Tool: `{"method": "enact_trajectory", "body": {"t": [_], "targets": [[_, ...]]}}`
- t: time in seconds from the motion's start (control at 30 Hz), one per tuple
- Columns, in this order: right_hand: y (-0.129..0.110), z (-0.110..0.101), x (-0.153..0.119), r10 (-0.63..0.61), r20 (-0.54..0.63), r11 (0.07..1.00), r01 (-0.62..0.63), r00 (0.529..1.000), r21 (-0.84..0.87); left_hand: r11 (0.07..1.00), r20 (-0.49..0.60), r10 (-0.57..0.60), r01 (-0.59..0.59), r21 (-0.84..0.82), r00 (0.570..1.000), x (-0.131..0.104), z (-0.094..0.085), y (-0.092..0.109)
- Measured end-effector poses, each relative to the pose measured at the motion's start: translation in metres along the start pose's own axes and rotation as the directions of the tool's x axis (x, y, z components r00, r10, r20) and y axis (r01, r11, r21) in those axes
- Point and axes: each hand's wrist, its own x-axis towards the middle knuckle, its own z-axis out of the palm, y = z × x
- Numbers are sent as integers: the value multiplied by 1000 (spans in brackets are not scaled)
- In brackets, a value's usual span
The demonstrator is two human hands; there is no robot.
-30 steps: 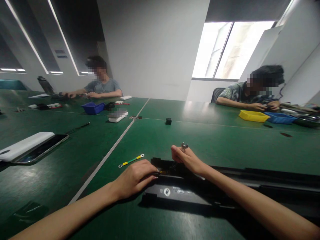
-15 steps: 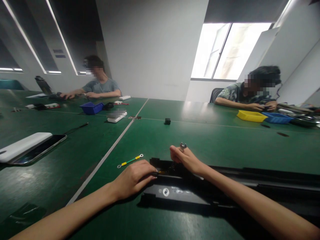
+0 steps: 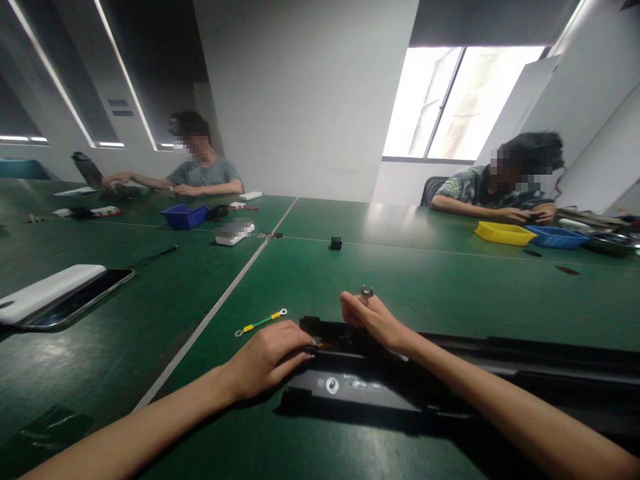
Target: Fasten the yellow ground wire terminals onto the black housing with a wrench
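A long black channel-shaped part (image 3: 360, 390) lies across the green table, stretching to the right edge. My right hand (image 3: 367, 317) is closed round a wrench (image 3: 367, 293), whose open metal jaw sticks up above the fist over the channel. At the channel's left end, my left hand (image 3: 277, 353) has its fingertips pressed together on something I cannot make out, beside a small yellow piece (image 3: 327, 345) inside the channel. A green-and-yellow cable with ring terminals (image 3: 261, 323) lies on the table just behind my left hand.
A phone (image 3: 83, 300) and a white device (image 3: 50, 290) lie at the left. Farther back are a small black block (image 3: 336, 243), a blue tray (image 3: 183, 216), a yellow tray (image 3: 505, 233) and another blue tray (image 3: 557, 237). Two people sit across the table (image 3: 410, 267).
My hands and the wrench have hardly moved. Across the table, the left person's arm has reached farther to the left.
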Motion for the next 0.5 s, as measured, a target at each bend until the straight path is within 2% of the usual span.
{"method": "enact_trajectory", "body": {"t": [0.23,0.5], "targets": [[0,0,0,14,-4,1000,-14,1000,23,1000,17,-11,11,-9,1000,-1,0,1],[-2,0,0,3,-98,999,1,995,35,1000,29,-22,22,-13,999,-1,-1,1]]}}
